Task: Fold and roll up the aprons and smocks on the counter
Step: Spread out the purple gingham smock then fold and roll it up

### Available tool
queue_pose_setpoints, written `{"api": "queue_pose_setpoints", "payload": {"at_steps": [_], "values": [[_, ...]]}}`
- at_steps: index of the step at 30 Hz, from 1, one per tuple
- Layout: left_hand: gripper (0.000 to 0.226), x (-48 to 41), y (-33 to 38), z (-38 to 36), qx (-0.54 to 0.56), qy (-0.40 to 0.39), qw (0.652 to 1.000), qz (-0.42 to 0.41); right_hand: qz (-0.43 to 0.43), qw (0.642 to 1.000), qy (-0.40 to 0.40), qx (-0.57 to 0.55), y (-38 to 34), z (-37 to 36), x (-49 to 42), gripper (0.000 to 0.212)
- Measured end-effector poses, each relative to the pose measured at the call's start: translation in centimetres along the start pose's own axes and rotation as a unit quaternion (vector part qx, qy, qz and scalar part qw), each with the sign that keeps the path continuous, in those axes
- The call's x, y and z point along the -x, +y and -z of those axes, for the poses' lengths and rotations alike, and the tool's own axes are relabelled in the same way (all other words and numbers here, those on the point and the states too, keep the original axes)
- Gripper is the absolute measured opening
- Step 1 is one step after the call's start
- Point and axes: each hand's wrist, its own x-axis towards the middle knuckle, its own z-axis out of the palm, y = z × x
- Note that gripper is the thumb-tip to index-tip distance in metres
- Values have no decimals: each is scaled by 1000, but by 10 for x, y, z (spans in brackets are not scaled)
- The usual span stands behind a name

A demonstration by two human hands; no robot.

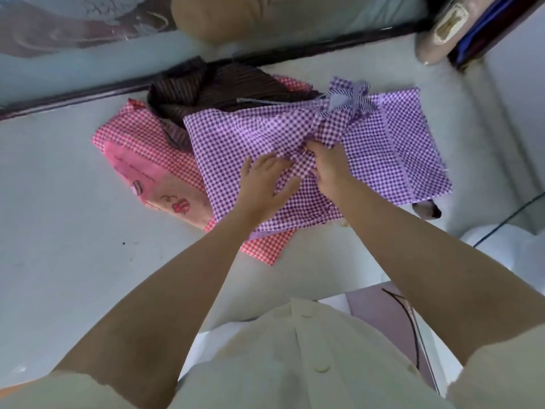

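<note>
Right now the left hand (265, 180) is lying flat with its fingers spread and straight, pressing down on the purple checked apron (383, 154). Just at its 3 o'clock, the right hand (328, 165) is curling its fingers round a bunched ridge of the same cloth and pinching it near the apron's middle. From that pinch the gathered fabric is running up towards 1 o'clock, where the striped ties (352, 98) are sitting in a loose knot at the far edge. The purple apron is lying spread across the middle of the pale counter (59, 202), partly covering two other garments. A pink checked apron (138, 143) with a printed panel is showing from under it at 9 o'clock, and one of its corners is poking out at 6 o'clock. A dark brown striped smock (206, 87) is lying crumpled at 11 o'clock, overlapping the pink one. Nearest the camera, at 6 o'clock, the person's cream buttoned shirt (309, 364) is filling the lower edge.
</note>
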Motion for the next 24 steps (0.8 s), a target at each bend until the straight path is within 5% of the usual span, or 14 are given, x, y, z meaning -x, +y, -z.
{"api": "queue_pose_setpoints", "payload": {"at_steps": [3,7,12,13,18,24], "values": [[48,-4,-6,-2,-2,108,990,87,9,997,54,-57,-9,29,-12,33],[52,-5,-23,1,-54,170,934,311,-78,992,96,-20,3,62,-25,41],[69,-1,-41,4,235,144,816,509,-201,978,57,-2,31,73,-24,47],[66,0,-43,5,277,136,799,516,-203,977,60,-12,34,71,-23,49],[41,16,-59,24,210,201,848,443,-182,982,48,-15,39,41,-20,50],[27,53,-103,61,165,263,852,422,-182,983,-19,0,52,-20,-2,52]]}}
